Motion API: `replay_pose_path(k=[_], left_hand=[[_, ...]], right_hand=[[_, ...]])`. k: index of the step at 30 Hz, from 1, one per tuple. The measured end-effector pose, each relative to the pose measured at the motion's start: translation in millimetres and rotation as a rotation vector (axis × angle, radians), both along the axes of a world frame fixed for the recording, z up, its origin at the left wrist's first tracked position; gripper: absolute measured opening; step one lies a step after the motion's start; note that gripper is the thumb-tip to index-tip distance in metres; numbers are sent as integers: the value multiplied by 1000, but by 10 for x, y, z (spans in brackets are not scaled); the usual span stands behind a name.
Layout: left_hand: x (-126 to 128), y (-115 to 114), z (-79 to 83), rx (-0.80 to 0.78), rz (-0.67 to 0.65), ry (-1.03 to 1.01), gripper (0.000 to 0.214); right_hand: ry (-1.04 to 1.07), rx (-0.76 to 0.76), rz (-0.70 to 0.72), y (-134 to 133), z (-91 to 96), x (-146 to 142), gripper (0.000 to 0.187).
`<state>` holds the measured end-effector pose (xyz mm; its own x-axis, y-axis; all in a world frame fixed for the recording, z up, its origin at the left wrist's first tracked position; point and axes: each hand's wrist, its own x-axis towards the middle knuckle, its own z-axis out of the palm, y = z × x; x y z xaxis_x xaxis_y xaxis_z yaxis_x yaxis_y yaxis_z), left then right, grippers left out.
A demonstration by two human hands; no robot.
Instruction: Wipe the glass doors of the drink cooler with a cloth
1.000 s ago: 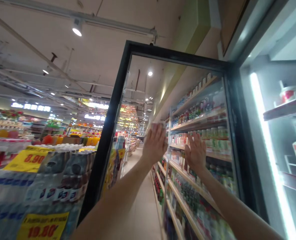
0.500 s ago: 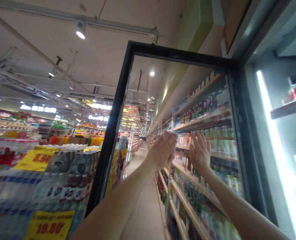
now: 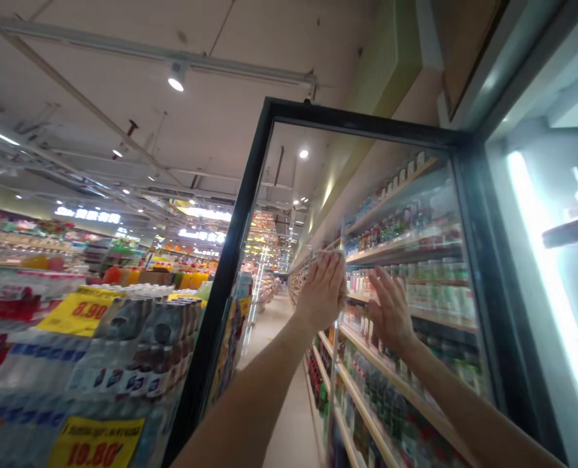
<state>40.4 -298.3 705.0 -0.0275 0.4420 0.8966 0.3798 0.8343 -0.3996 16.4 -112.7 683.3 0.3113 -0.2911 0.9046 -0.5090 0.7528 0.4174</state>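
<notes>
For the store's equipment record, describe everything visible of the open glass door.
The door has a clear, glass-like pane in a dark frame. It stands open at an angle, joined along its right side to the lit cooler; its bottom edge is out of view. Shelves show in the pane. The left hand appears pressed to it; whether the right hand touches is unclear.

Pale aisle floor [image 3: 292, 411] beneath ceiling spotlights [image 3: 176, 78]
</notes>
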Motion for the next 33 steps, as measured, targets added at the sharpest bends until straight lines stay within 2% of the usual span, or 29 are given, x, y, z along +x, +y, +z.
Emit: replay_pose_path(k=[2,4,5,6,8,10,12,14,16,19,20,21,22,23,25,27,29,30,31,33], left_hand=[[-30,-32,8,-9,-96,-37,78],[-26,-226,29,22,-187,-38,83],[-15,-359,25,77,-202,-15,81],[-2,-498,6,158,-189,28,75],[21,-735,-61,276,-58,103,62],[32,-861,-131,289,104,144,56],[34,-884,-170,259,209,162,55],[30,-862,-174,262,254,168,54],[21,-839,-163,263,268,161,54],[2,-790,-162,272,270,140,53],[-6,-756,-169,290,267,135,53],[-17,-710,-179,320,263,134,54],[-30,-656,-190,356,261,137,55],[-44,-598,-202,390,257,146,57],[-72,-494,-224,436,247,178,62],[-95,-434,-237,438,219,215,65],[-108,-423,-240,433,188,237,66],[-111,-427,-238,434,179,238,67],[-112,-434,-236,435,179,236,67],[-111,-442,-232,436,198,219,68]], right_hand=[[-59,139,191,-223,57,114,56],[-163,147,295,-470,105,195,55],[-211,120,294,-591,123,219,54],[-242,88,261,-708,138,232,54],[-253,26,124,-926,165,233,52],[-234,-47,-41,-1100,203,207,50],[-201,-78,-172,-1158,249,152,49],[-179,-60,-259,-998,272,68,49],[-192,-79,-330,-570,242,-32,48],[-272,-289,-405,334,123,-173,50],[-290,-423,-405,583,84,-212,53],[-286,-556,-386,750,53,-243,55],[-282,-626,-366,813,28,-263,57],[-275,-653,-349,764,8,-268,58],[-259,-520,-337,380,-20,-236,55],[-202,-182,-330,-162,-29,-170,51],[-144,47,-322,-529,-2,-114,49],[-136,96,-328,-568,28,-102,48],[-145,90,-342,-500,69,-101,48],[-196,-79,-379,-110,174,-134,48]])
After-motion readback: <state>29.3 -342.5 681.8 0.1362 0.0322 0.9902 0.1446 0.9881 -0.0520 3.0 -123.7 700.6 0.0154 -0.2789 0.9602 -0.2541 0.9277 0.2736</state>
